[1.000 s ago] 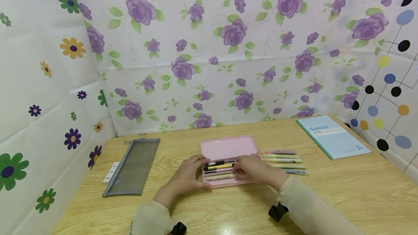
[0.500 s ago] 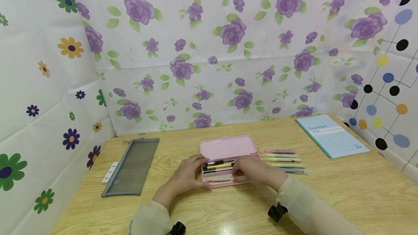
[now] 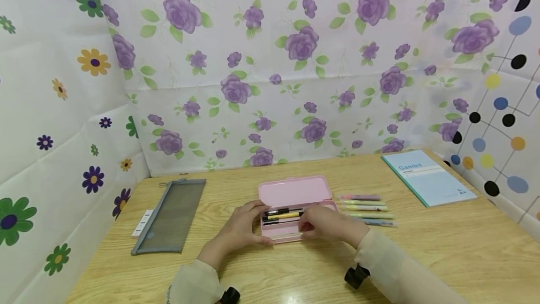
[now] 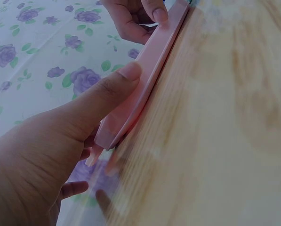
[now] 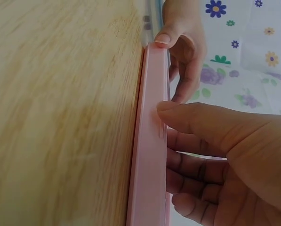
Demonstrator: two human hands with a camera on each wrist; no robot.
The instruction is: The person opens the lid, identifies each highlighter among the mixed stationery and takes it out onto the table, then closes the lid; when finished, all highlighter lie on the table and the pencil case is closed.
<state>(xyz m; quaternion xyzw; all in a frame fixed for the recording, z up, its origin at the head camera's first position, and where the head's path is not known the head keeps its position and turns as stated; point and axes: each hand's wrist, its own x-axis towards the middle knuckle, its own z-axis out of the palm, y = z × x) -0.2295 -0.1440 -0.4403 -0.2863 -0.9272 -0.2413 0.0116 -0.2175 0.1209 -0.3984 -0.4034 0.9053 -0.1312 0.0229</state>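
A pink pencil case [image 3: 295,192] lies with its lid raised on the wooden table. My left hand [image 3: 240,226] holds its left end, the thumb [image 4: 131,71] on the front wall. Inside the back compartment lie a yellow pen [image 3: 288,216] and several dark pens. A pale, slim pen [image 3: 284,236] lies in the front compartment along the front wall. Over its right end, my right hand [image 3: 328,222] reaches in with bent fingers and seems to pinch it. In the right wrist view the thumb [image 5: 171,113] meets the front rim; the fingertips are hidden inside.
Several pastel highlighters [image 3: 364,208] lie in a row right of the case. A light blue notebook [image 3: 430,177] lies at the back right. On the left is a grey mesh zip pouch [image 3: 175,217] with a white label [image 3: 143,222] beside it. Patterned cloth hangs behind the table.
The pale pen has shifted toward the front wall of the case, and my right hand's fingers have moved slightly forward with it. The left hand stays on the case's left end.
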